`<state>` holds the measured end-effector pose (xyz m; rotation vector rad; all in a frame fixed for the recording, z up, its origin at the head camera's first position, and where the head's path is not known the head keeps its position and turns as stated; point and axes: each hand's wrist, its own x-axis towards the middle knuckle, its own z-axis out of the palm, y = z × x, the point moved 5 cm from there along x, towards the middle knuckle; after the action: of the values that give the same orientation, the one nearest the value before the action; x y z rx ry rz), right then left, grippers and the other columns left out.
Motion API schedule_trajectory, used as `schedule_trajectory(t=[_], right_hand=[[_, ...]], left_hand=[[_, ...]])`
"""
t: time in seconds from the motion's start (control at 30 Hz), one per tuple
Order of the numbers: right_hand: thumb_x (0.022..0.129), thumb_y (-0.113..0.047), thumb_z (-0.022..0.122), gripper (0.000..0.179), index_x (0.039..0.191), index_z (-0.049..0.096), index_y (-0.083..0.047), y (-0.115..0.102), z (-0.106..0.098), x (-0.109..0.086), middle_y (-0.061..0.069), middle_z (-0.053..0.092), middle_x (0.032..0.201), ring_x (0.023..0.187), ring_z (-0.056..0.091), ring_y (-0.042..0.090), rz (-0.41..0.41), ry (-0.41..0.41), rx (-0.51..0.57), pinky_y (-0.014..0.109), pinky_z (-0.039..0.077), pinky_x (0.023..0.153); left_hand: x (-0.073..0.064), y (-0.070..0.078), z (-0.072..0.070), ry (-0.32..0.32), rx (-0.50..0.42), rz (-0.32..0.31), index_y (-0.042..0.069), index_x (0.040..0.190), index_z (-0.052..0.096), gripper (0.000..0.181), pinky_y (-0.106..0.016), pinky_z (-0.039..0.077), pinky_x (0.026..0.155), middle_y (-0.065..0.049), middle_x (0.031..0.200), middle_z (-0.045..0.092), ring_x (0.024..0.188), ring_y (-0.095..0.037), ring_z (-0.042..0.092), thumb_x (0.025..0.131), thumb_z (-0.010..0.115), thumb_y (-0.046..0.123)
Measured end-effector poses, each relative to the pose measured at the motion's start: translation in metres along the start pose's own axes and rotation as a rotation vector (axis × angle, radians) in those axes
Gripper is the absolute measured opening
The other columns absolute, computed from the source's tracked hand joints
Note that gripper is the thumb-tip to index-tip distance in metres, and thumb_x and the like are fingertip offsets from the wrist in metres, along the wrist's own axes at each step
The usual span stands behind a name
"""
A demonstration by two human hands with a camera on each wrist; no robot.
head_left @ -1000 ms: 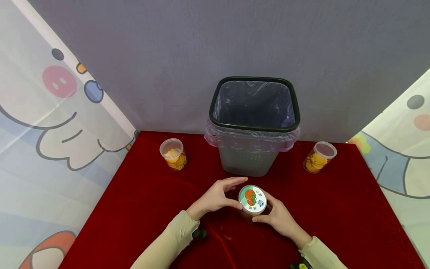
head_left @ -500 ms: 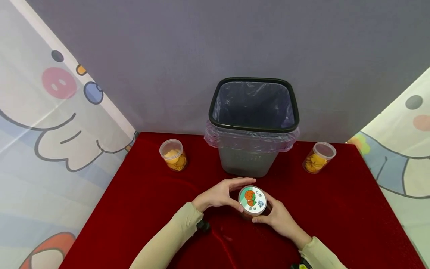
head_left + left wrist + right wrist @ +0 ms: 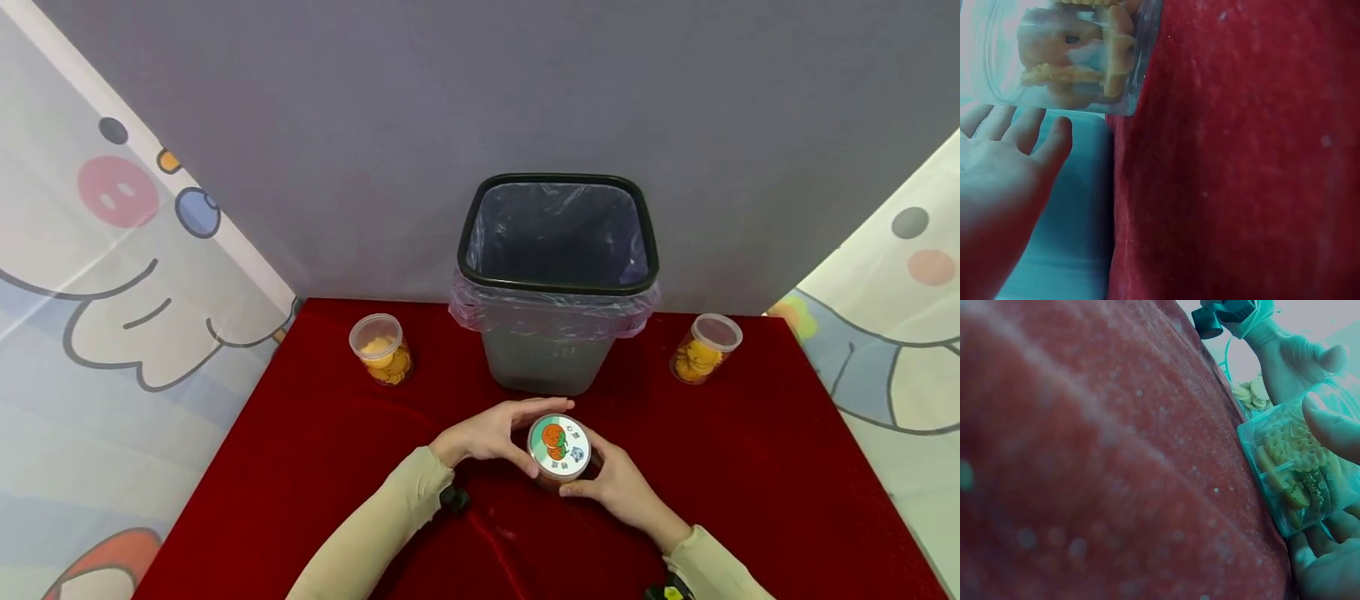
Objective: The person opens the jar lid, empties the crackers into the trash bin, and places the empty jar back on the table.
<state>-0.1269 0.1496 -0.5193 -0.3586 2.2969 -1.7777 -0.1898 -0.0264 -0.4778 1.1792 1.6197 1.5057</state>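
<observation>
In the head view, a clear jar of biscuits with a round lid printed with orange fruit stands upright in front of the bin. My right hand grips its right side, thumb in front. In the right wrist view, this hand's thumb and fingers lie on either side of the jar. On the left, my left hand surrounds the lid loosely, fingers straight behind it and thumb by its left edge. In the left wrist view, the left fingers are extended close to the jar; contact is unclear.
A grey bin with a black rim and purple liner stands at the back against the grey wall. One biscuit jar stands to its left, another to its right. Red cloth covers the table.
My left hand has moved to the right, its fingers reaching further behind the lid. The right hand and the jar keep their place; the head view has shifted slightly.
</observation>
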Motion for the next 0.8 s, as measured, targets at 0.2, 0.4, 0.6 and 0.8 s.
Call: schedule_trajectory(t=[0.2, 0.4, 0.6, 0.8], right_hand=[[0.068, -0.028, 0.093, 0.103, 0.152, 0.039, -0.005, -0.001, 0.001, -0.001, 0.010, 0.047, 0.148, 0.134, 0.045, 0.024, 0.013, 0.003, -0.026, 0.017, 0.040, 0.102], [0.068, -0.029, 0.093, 0.102, 0.151, 0.039, -0.005, -0.001, 0.001, -0.002, 0.010, 0.049, 0.147, 0.133, 0.047, 0.025, 0.020, 0.007, -0.034, 0.018, 0.041, 0.101], [0.069, -0.029, 0.093, 0.102, 0.152, 0.039, -0.007, 0.000, 0.001, -0.001, 0.009, 0.047, 0.149, 0.134, 0.046, 0.024, 0.023, 0.002, -0.019, 0.018, 0.041, 0.101], [0.068, -0.029, 0.093, 0.103, 0.152, 0.039, -0.007, -0.001, 0.000, 0.000, 0.008, 0.048, 0.148, 0.133, 0.047, 0.023, 0.020, 0.012, -0.030, 0.018, 0.041, 0.102]], left_hand=[[0.001, -0.001, 0.003, -0.001, 0.026, -0.037, 0.009, 0.155, 0.036, 0.090, -0.033, 0.032, 0.114, -0.007, 0.156, 0.039, 0.139, -0.014, 0.040, 0.079, 0.081, -0.005], [-0.001, -0.003, 0.005, 0.051, 0.064, -0.052, 0.009, 0.152, 0.041, 0.085, -0.032, 0.036, 0.112, -0.003, 0.152, 0.046, 0.134, -0.013, 0.046, 0.079, 0.082, -0.004], [-0.006, 0.000, 0.008, 0.127, 0.050, -0.073, 0.008, 0.152, 0.041, 0.085, -0.031, 0.036, 0.111, 0.000, 0.152, 0.045, 0.133, -0.012, 0.048, 0.079, 0.081, -0.005], [-0.010, 0.000, 0.015, 0.226, 0.041, -0.071, 0.010, 0.153, 0.041, 0.087, -0.030, 0.037, 0.110, -0.003, 0.153, 0.044, 0.134, -0.013, 0.047, 0.077, 0.082, -0.005]])
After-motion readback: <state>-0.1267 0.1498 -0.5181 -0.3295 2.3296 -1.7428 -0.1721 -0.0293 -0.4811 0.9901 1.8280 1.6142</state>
